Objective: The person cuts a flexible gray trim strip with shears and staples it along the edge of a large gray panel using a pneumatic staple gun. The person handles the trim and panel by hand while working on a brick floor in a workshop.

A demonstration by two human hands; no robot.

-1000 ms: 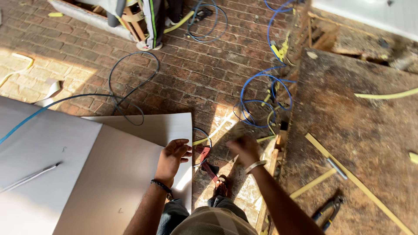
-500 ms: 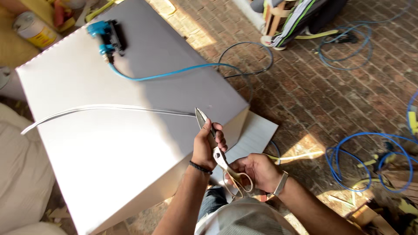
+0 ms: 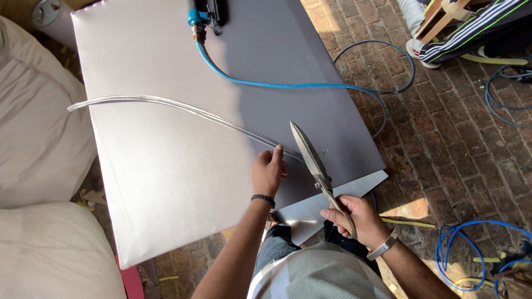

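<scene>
The left hand (image 3: 269,173) is pinching the cord (image 3: 183,108) end with fingers together, the right hand (image 3: 354,217) is gripping closed shears (image 3: 314,160); keeping the cord taut should help

We stand on a sunlit red brick floor (image 3: 454,144), with white cushions (image 3: 39,149) left and blue hoses (image 3: 476,249) coiled right.

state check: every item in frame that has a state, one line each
left hand: pinching the near end of the piping cord
right hand: gripping the shears by the handles
shears: blades shut, pointing away
piping cord: lying across the grey panel
grey panel: lying flat
blue hose: attached to the air tool
</scene>
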